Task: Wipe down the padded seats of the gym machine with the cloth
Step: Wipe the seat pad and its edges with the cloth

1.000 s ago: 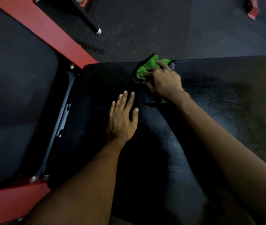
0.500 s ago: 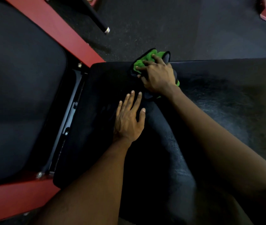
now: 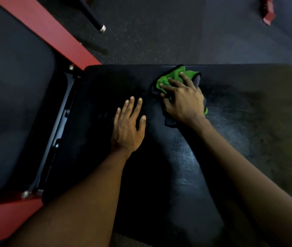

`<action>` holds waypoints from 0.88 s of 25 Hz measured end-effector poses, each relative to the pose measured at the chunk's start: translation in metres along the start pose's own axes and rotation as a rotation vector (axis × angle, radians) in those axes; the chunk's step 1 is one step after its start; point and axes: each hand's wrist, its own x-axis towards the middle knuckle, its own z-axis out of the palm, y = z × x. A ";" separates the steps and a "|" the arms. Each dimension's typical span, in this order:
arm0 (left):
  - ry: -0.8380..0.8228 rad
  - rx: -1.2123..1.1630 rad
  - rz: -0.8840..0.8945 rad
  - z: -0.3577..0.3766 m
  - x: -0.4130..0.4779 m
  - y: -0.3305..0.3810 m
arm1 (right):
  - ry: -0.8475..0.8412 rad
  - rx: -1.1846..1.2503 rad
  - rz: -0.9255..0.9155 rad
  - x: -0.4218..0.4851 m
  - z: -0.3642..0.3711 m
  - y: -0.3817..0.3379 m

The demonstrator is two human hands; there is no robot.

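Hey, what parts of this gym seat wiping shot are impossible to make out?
Head view only:
- Most of the green microfibre cloth: covered by the right hand.
- Black padded seat: cut off at right edge, its near part behind both forearms.
- Surface under the flat left hand: hidden.
- Red steel frame: cropped at left edge.

Dim light over dark speckled rubber floor [image 3: 159, 32] beyond the hands, crossed by a black bar with a metal tip [image 3: 95, 20] upper left, a red frame piece [image 3: 268, 13] lying far right.
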 end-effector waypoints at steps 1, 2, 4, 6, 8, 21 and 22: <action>-0.001 -0.002 0.001 0.000 0.000 0.000 | -0.009 0.002 0.013 0.008 0.002 -0.007; -0.001 -0.003 0.003 -0.001 0.000 -0.001 | -0.039 0.007 0.019 0.016 0.003 -0.013; 0.001 0.010 0.011 -0.001 0.001 -0.001 | -0.121 0.007 -0.001 0.026 0.002 -0.021; -0.006 0.022 0.011 -0.001 0.001 0.000 | -0.172 0.001 -0.039 0.020 -0.005 -0.012; -0.007 0.042 -0.005 -0.003 0.000 0.001 | -0.162 0.008 -0.078 -0.001 -0.012 0.017; -0.011 0.053 -0.004 0.000 0.002 -0.002 | -0.071 0.004 -0.085 0.019 0.004 0.003; -0.008 0.052 -0.002 0.000 0.001 -0.002 | -0.064 0.010 -0.084 0.019 0.005 0.001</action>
